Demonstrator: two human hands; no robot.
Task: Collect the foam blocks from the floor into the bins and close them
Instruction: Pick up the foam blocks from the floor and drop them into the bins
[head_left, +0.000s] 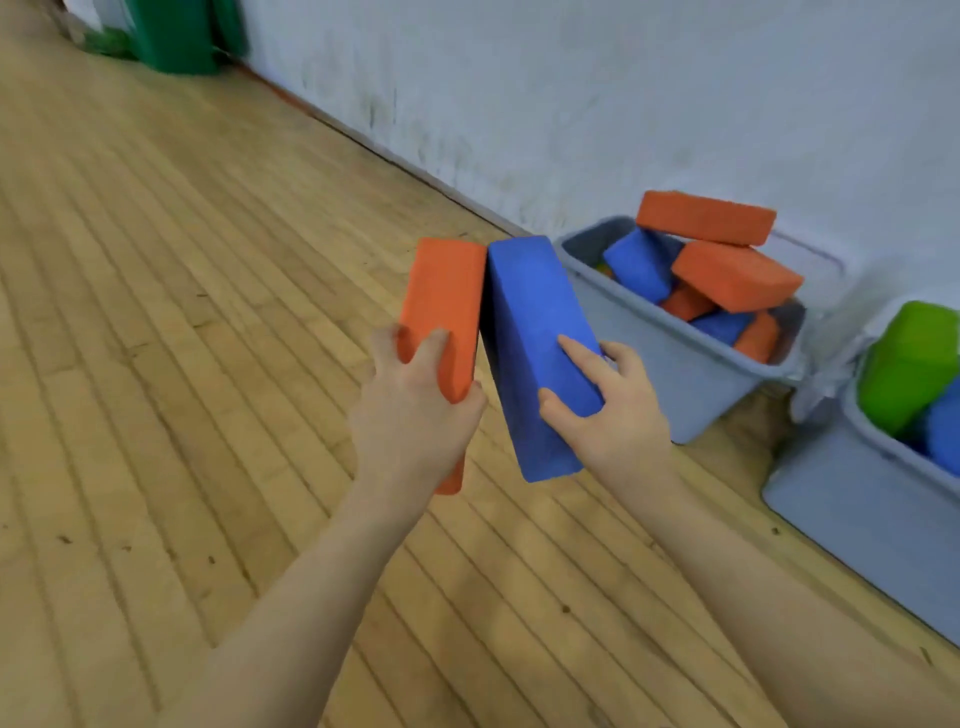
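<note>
Two bare forearms reach forward over a wooden plank floor (182, 312), each hand holding one foam block in the air. The left hand (415, 405) grips an orange block (447, 306), fingers curled round its near end. The right hand (608, 410) grips a blue block (535, 332), thumb and forefinger lying on its top face and the other fingers wrapped behind. Both blocks point away from the person, and their far ends touch or nearly touch.

Just beyond the blue block, against a scuffed pale wall (519, 104), stands an open grey bin (670, 364). It is heaped above its rim with orange and blue foam blocks; the top orange block in the bin (706, 217) lies flat across the pile, resting on another orange block and a blue one below it.

To the right, partly cut off by the frame edge, stands a second grey bin (857, 499), also open. It holds a green block (909, 358) and a blue block in the second bin (943, 431).

Far off in the top left corner stands a blurred green container (176, 36).
</note>
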